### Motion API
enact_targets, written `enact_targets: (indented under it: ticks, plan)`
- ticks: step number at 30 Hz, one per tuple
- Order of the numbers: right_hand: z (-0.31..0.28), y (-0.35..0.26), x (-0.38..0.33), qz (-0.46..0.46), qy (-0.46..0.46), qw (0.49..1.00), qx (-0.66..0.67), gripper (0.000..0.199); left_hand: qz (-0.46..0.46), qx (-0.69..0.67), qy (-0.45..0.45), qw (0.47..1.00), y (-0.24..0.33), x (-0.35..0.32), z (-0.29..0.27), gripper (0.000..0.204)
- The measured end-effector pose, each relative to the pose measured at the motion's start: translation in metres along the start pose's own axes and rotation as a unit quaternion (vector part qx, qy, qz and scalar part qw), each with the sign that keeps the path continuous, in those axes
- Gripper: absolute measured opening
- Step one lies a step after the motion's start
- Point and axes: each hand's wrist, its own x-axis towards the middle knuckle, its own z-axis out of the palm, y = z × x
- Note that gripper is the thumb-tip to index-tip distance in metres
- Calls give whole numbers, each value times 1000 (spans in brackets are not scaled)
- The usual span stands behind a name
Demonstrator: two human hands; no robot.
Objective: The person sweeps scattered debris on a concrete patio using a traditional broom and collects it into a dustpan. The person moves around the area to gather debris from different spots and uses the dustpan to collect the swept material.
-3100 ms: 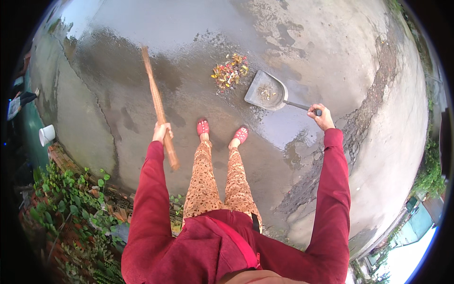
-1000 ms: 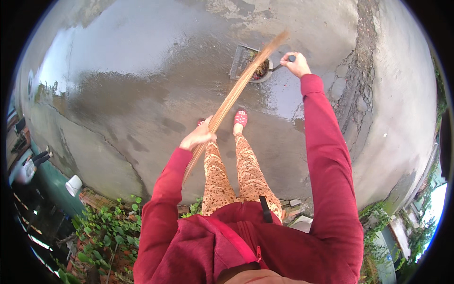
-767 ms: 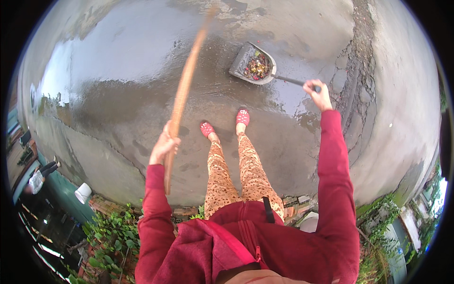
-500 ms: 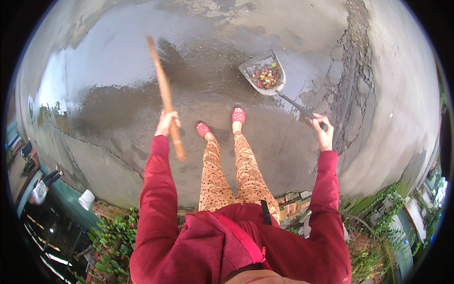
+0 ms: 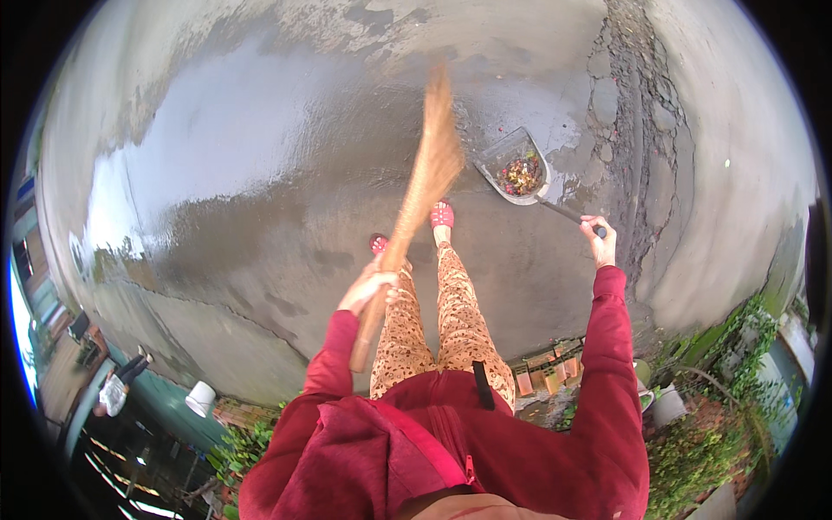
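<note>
A straw hand broom [image 5: 426,165], a little blurred by motion, slants up and away in front of me. My left hand [image 5: 374,284] is closed round its handle, and its bristles fan out just left of the dustpan. At the right, my right hand [image 5: 599,240] grips the end of the dark handle of a grey dustpan [image 5: 542,184]. The pan sits low by the wet ground, its mouth turned to the upper left. Inside lies a heap of colourful litter [image 5: 523,176], leaves or petals by the look of it.
Wet, shiny concrete [image 5: 234,113] spreads ahead and left. A broken, cracked strip [image 5: 637,130] runs along the right. Behind my feet in red sandals [image 5: 442,213] lie stacked bricks [image 5: 550,373] and plants [image 5: 702,451]. A white bucket [image 5: 200,398] and another person [image 5: 117,390] are at the left.
My left hand has swung the broom rightward, from left of my feet to beside the dustpan, its broad bristles now showing. The dustpan sits slightly nearer and further right in view.
</note>
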Motion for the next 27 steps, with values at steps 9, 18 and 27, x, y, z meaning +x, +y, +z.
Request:
enact_targets:
  ticks: [9,18,27]
  plan:
    - [-16,5,3,-24,-21,999,-10,13,212,363,195,886,154,81,-15,73]
    - [-26,31,18,-38,22,999,19,15,-22,741,107,662,-25,106,86,82]
    - [-21,34,4,1,128,991,29,26,0,648,19,761,78,10,86,85]
